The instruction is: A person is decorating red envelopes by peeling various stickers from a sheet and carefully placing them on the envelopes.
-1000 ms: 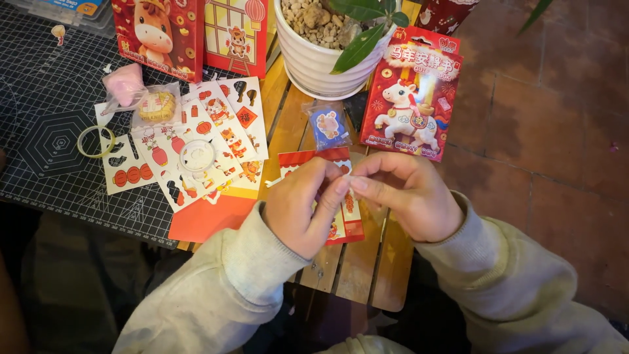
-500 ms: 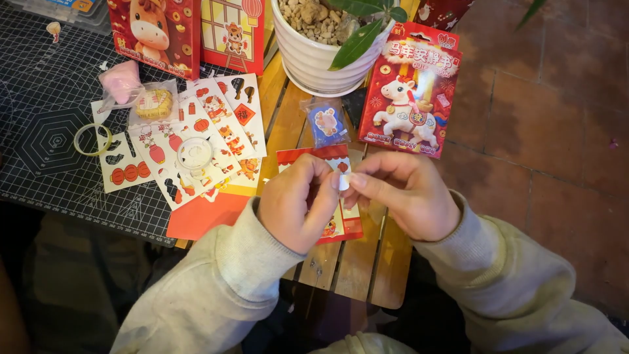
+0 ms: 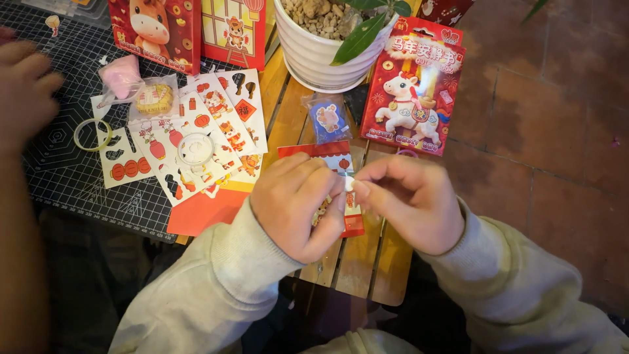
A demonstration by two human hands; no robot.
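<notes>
My left hand (image 3: 298,203) and my right hand (image 3: 409,200) meet over the wooden slat table (image 3: 367,262), fingertips pinched together on a tiny white piece (image 3: 349,184). Under them lies a red card with printed figures (image 3: 327,152), mostly hidden by my hands. Both sleeves are pale grey. What the white piece is exactly is too small to tell.
White sticker sheets (image 3: 196,128) and a tape ring (image 3: 92,134) lie on a black cutting mat (image 3: 65,183) at left. A white plant pot (image 3: 321,59), a small blue packet (image 3: 327,119) and a red horse package (image 3: 413,92) stand behind. Another person's hand (image 3: 23,85) is at far left.
My hands stay pinched together in the same place. Another person's hand has come into view at the far left.
</notes>
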